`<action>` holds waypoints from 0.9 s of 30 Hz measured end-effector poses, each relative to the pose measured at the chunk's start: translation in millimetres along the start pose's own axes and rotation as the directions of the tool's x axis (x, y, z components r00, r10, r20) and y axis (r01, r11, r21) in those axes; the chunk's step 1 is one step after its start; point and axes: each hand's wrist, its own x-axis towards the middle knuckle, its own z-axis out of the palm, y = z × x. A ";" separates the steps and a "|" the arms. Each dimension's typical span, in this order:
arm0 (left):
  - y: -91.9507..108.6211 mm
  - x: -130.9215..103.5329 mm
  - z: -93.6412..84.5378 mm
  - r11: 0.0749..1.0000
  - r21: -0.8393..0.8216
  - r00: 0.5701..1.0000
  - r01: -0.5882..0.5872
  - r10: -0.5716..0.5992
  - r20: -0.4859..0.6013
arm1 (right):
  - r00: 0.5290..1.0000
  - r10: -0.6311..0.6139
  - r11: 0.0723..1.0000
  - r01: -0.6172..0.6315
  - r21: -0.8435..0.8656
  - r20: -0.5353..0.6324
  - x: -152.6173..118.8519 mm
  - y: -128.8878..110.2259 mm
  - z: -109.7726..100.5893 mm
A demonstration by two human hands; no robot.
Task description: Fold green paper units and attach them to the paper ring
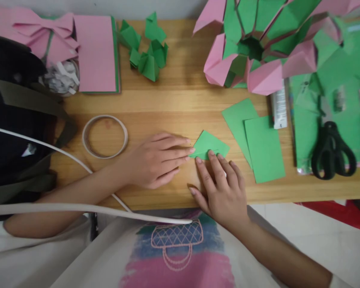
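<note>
A small folded piece of green paper [209,141] lies on the wooden table in front of me. My left hand [159,162] rests flat, with its fingertips at the paper's left corner. From below, my right hand [223,184] presses its fingertips on the paper's lower edge, fingers spread. Two flat green paper sheets [265,154] overlap just to the right of it. Farther back stand several folded green paper pieces [150,60]. A large pink and green folded-paper construction [246,60] sits at the back right.
A tape roll [87,138] lies left of my left hand. Black scissors [330,156] rest on green sheets at the right, near a glue tube [279,106]. Pink paper [96,54] is stacked at the back left. A white cable [90,208] crosses my left forearm; a black bag [15,120] is beside it.
</note>
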 end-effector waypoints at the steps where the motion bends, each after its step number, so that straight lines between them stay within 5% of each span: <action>1: 0.0 -0.5 0.4 1.000 0.002 1.000 0.003 -0.003 -0.008 | 1.000 0.001 1.000 -0.001 -0.001 0.001 0.0 -0.3 0.0; 7: 1.1 -5.5 1.2 0.997 0.075 0.996 0.005 0.002 -0.090 | 1.000 0.000 1.000 0.000 -0.002 0.004 0.3 -0.3 -0.2; 27: 8.5 -0.8 0.7 0.973 0.229 1.000 0.010 -0.005 -0.023 | 1.000 0.025 0.999 -0.025 -0.037 -0.007 3.0 -5.7 1.8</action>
